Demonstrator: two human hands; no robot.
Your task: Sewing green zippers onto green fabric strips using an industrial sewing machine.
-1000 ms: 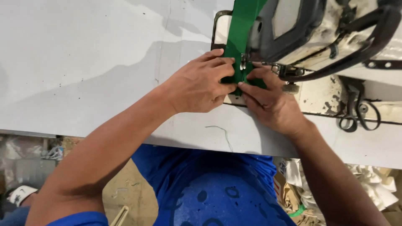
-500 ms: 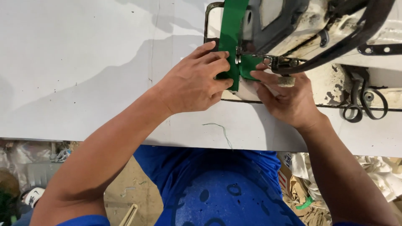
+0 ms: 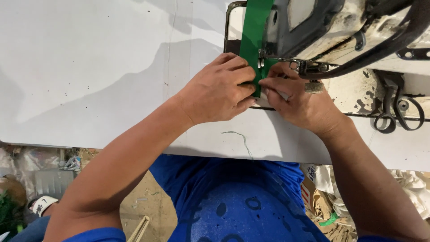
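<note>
The left hand (image 3: 219, 89) and right hand (image 3: 298, 101) both press a green fabric strip (image 3: 253, 36) flat on the white bench (image 3: 89, 67), fingers closed on its lower end just below the sewing machine (image 3: 340, 27) presser foot. Scissors (image 3: 396, 110), apparently, lie at right.

Green strip (image 3: 251, 31): woven cloth, matt, smooth and flat, pinched under bare fingers of the left hand (image 3: 219, 89) and right hand (image 3: 298, 101). Sewing machine (image 3: 340, 27): painted metal, cream coat chipped and grimy, dark patches showing through; its foot (image 3: 262, 60) is bright bare metal. Table (image 3: 89, 67): white laminate, smooth, faint sheen, speckled with small dark marks and a thin seam. Scissors (image 3: 396, 112): dark, dull metal. A green thread (image 3: 242, 141) lies limp on the table. Shirt (image 3: 242, 201): blue cloth, soft, matt.
</note>
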